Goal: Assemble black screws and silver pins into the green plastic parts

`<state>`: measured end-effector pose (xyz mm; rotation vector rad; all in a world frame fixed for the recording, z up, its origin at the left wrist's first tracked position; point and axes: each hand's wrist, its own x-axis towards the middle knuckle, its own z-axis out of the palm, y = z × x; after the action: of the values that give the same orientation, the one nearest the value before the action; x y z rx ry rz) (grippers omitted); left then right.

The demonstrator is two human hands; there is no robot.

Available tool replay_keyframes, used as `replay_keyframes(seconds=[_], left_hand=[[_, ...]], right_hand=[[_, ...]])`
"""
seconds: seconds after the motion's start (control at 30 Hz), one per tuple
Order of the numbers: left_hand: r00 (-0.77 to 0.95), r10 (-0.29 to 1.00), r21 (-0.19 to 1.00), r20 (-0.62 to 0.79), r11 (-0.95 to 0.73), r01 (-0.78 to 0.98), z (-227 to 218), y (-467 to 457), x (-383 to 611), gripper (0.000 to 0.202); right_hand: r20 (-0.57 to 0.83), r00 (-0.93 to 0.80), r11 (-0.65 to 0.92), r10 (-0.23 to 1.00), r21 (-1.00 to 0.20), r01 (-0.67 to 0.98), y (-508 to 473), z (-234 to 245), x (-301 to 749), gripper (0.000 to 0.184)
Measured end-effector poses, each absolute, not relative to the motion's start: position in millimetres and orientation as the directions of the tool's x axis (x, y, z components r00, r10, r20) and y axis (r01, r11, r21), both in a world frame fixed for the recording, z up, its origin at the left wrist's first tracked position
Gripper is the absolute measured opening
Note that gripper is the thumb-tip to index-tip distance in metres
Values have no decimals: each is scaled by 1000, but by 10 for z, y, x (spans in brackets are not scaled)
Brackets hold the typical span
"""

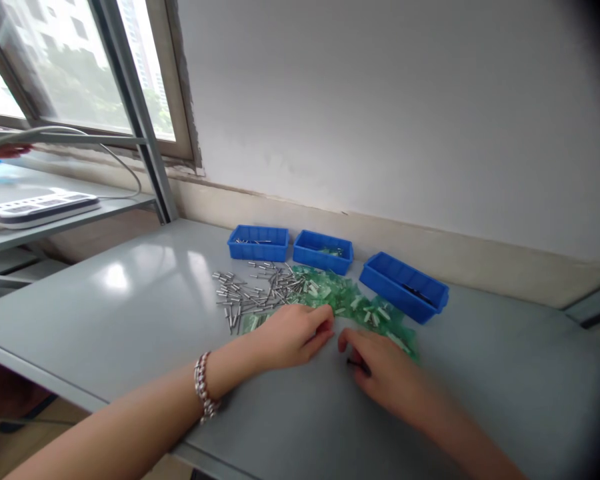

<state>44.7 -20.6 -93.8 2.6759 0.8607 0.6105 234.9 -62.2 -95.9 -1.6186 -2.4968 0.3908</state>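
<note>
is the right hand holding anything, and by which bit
The right hand pinches a small dark piece in its fingers; it is too small to tell which part is gripped.

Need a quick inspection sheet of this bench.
surface: grey table, glossy, window glare on it.
job's things: loose metal pins beside green plastic bags; behind them, blue bin with pins, blue bin with green pieces, blue bin with dark parts.
clutter: white device on side shelf.
grips: left hand by the bags; right hand on small dark part.
cables: grey cable by the window.
surroundings: window, white wall.
</note>
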Motion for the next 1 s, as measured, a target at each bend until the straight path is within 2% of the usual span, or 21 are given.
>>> replay_keyframes(seconds=[0.17,0.3,0.43,0.63,0.8,1.0], left_hand=[[729,618,381,293,-775,504,-932,-213,450,14],[747,592,385,302,-793,473,-945,-205,446,13],[757,582,387,295,-798,463,-955,-199,445,13],[764,567,355,307,-813,461,-959,-185,444,12],[758,565,363,325,-815,452,-954,-173,439,18],[746,563,352,355,-820,452,-966,-162,445,18]], right_hand=[[136,-386,409,912,-371,834,-602,-936,2283,31],[290,-399,492,870,-467,735,-599,-912,2215,29],[370,-400,543,839,-517,661,-597,-925,2183,27],[367,-369,519,854,-548,656,-587,-919,2176,25],[296,-305,421,905,-524,740,-570,-930,2223,28],[232,-280,361,932,-496,790,-534,-935,2308,18]])
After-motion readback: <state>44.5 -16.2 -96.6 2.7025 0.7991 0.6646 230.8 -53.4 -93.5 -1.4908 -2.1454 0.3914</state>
